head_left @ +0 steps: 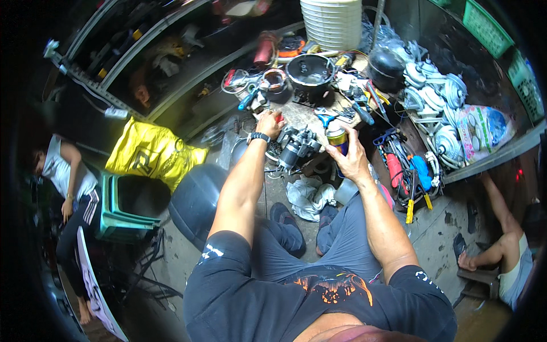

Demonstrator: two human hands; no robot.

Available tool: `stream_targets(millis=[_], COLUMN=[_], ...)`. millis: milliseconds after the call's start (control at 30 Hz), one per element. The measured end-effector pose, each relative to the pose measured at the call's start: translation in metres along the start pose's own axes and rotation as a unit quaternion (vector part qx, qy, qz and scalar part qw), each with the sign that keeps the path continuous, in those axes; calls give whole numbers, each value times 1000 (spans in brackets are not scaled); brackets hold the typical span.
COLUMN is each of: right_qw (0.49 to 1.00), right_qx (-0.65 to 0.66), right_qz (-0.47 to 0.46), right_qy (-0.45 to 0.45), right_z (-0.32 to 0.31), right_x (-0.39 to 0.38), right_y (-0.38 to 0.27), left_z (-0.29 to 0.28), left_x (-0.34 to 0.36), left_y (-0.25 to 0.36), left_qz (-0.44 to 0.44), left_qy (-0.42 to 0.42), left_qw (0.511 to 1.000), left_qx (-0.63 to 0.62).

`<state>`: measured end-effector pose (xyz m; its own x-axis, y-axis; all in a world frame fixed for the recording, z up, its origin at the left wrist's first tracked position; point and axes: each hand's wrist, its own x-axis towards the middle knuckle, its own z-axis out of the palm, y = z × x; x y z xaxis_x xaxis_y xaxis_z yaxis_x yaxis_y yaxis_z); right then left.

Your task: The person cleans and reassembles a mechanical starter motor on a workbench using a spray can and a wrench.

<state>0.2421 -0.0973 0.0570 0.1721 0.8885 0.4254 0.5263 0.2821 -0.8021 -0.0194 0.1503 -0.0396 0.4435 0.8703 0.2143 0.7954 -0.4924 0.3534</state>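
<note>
My right hand (351, 154) is closed round a yellow and dark spray can (337, 135), held upright at the bench's front. My left hand (268, 123) has its fingers curled on a small red object (280, 118), perhaps a cap, at the bench's left front. Between my hands sits a dark metal mechanical part (293, 151) with several cylinders and fittings. A blue-handled tool (326, 117) lies just behind the can. A black round pot-like container (310, 73) stands at the back of the cluttered bench (302, 117).
Tools (401, 171), piled white metal parts (433, 97) and a white bucket (330, 23) surround me. A yellow sack (148, 154), green stools (125, 216) and a black rounded object (196, 202) are leftward. A white rag (307, 199) lies below. Other people sit at left (74, 171) and right (501, 245).
</note>
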Motion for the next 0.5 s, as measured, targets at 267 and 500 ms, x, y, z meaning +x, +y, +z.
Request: stream_targets(millis=[267, 500], right_qw=[997, 995], right_qx=[-73, -64], right_qz=[-20, -32], right_qy=[-26, -71], right_z=[-5, -3], right_x=[5, 13], right_y=[6, -41], left_z=[-65, -138], left_x=[2, -66], left_y=[71, 161], left_qz=[-76, 38], left_qy=[-21, -100], left_qw=[864, 920], left_qx=[-497, -378])
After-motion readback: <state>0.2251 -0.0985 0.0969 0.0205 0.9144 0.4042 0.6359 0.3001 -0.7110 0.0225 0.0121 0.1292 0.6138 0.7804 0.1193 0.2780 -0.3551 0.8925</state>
